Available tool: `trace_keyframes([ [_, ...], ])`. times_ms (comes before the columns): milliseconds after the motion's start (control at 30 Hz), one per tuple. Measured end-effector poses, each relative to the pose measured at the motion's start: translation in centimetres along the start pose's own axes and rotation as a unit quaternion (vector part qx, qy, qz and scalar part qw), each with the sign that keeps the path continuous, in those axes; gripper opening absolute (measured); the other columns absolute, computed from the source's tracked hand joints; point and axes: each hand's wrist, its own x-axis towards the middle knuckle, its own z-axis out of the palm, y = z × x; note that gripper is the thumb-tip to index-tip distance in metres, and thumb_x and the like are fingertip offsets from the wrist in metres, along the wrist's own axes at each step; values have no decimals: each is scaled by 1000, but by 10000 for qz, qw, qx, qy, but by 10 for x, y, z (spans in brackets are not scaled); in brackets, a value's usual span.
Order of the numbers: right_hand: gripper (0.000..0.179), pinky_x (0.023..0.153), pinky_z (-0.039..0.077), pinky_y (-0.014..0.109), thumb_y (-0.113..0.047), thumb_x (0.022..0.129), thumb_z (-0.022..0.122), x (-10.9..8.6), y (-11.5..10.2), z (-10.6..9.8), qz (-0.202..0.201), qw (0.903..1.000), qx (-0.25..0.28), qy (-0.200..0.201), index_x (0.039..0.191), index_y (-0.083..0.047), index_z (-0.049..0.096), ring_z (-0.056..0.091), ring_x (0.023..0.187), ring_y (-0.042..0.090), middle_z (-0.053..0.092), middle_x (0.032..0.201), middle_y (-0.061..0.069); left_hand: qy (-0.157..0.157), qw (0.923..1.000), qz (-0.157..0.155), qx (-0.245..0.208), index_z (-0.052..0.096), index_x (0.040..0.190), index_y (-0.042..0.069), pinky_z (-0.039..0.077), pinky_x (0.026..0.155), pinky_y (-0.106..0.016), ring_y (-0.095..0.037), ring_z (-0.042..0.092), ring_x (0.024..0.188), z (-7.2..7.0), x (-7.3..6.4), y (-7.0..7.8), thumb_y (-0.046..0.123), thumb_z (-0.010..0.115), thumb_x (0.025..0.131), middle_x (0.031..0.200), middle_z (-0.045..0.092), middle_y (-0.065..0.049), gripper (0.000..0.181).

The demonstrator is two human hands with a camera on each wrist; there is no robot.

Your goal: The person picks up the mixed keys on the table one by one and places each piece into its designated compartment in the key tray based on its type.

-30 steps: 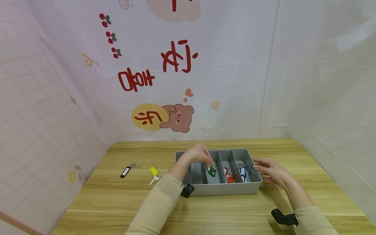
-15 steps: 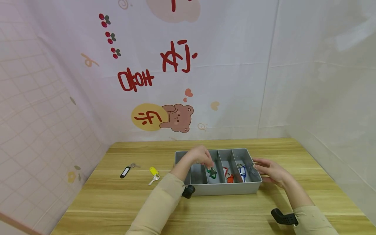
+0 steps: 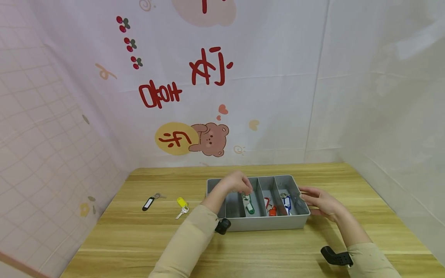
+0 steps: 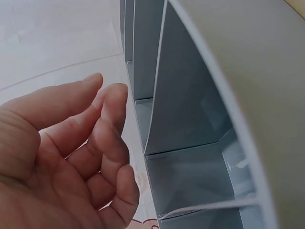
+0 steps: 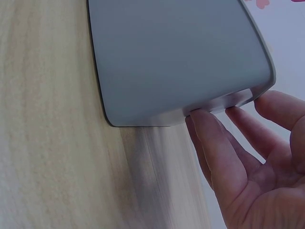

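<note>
The left hand [image 3: 237, 183] hovers over a middle compartment of a grey divided tray [image 3: 264, 223]. In the left wrist view, the fingers of the left hand [image 4: 81, 148] are loosely bent, with nothing between thumb and forefinger. Below it in the head view, a green key tag [image 3: 250, 209] with a key lies in the compartment. At the tray's right end, the right hand [image 3: 322, 204] touches the outside wall with its fingertips. Extended fingers of the right hand [image 5: 267, 162] rest against the grey end wall [image 5: 176, 57] in the right wrist view, the thumb near its rim.
Red key tags [image 3: 272, 211] and blue key tags [image 3: 286, 202] lie in the two right compartments. On the wooden table [image 3: 139, 239], left of the tray, are a yellow key tag [image 3: 181, 202] with keys and a black key tag [image 3: 148, 204]. A printed curtain [image 3: 271, 96] hangs behind.
The left hand has let go of the green key tag, which now lies in the compartment, and its fingertips have risen slightly. The right hand stays at the tray's end.
</note>
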Motion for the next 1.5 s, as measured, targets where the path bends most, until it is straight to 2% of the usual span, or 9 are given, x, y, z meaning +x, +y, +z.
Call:
trace_keyframes([
  [100, 66, 87, 54, 43, -17, 103, 55, 0, 0, 0, -10, 10000, -15, -6, 150, 14, 20, 62, 108, 23, 53, 134, 21, -29, 9999, 90, -83, 77, 95, 3, 48, 67, -30, -37, 65, 94, -2, -2, 0, 9, 73, 90, 80, 69, -1, 9],
  [367, 66, 86, 55, 43, -17, 103, 55, 0, -2, 1, 24, 10000, -62, 53, 151, 13, 21, 62, 109, 24, 52, 136, 23, -34, 9982, 359, -484, 75, 103, 2, 48, 68, -28, -40, 64, 95, -7, -9, -1, 11, 73, 89, 87, 67, 0, 16],
  [500, 66, 86, 55, 43, -18, 103, 55, 0, -2, 1, 34, 9999, -80, 57, 151, 12, 21, 62, 109, 24, 51, 137, 23, 31, 9963, 433, -742, 73, 108, 2, 51, 74, -32, -37, 64, 96, -9, -13, -3, 13, 75, 89, 93, 68, -1, 22],
  [700, 66, 86, 55, 42, -18, 103, 55, 0, -2, 1, 57, 9999, -67, 67, 151, 11, 20, 62, 108, 23, 53, 136, 21, 96, 9939, 719, -833, 70, 115, 4, 51, 87, -36, -20, 64, 100, -14, -22, -9, 14, 74, 90, 109, 69, -7, 27],
  [833, 66, 86, 55, 42, -18, 103, 55, 0, -2, 1, 41, 9999, -80, 76, 151, 12, 20, 62, 108, 23, 53, 135, 20, 179, 9907, 914, -992, 68, 119, 0, 51, 89, -34, -23, 62, 108, -17, -27, -14, 12, 73, 90, 117, 67, -15, 32],
  [1067, 66, 86, 55, 42, -17, 103, 56, 0, -1, 2, 47, 9999, -34, 124, 151, 13, 20, 62, 108, 23, 52, 136, 23, 417, 9845, 994, -1386, 66, 122, -1, 51, 88, -34, -20, 61, 103, -20, -37, -20, 12, 74, 89, 115, 66, -15, 36],
  [1300, 66, 86, 55, 43, -18, 103, 56, -2, -2, 3, 86, 9997, -118, 213, 151, 12, 21, 61, 109, 25, 51, 136, 24, 564, 9804, 1181, -1476, 64, 125, -2, 51, 88, -34, -22, 61, 105, -23, -45, -29, 13, 73, 90, 119, 64, -19, 40],
  [1500, 67, 86, 55, 43, -18, 102, 57, -1, -1, 2, 102, 9997, -74, 220, 150, 12, 22, 61, 110, 26, 52, 135, 23, 825, 9798, 1216, -1359, 63, 127, -2, 51, 88, -34, -23, 61, 105, -24, -52, -37, 15, 72, 91, 118, 66, -14, 41],
])
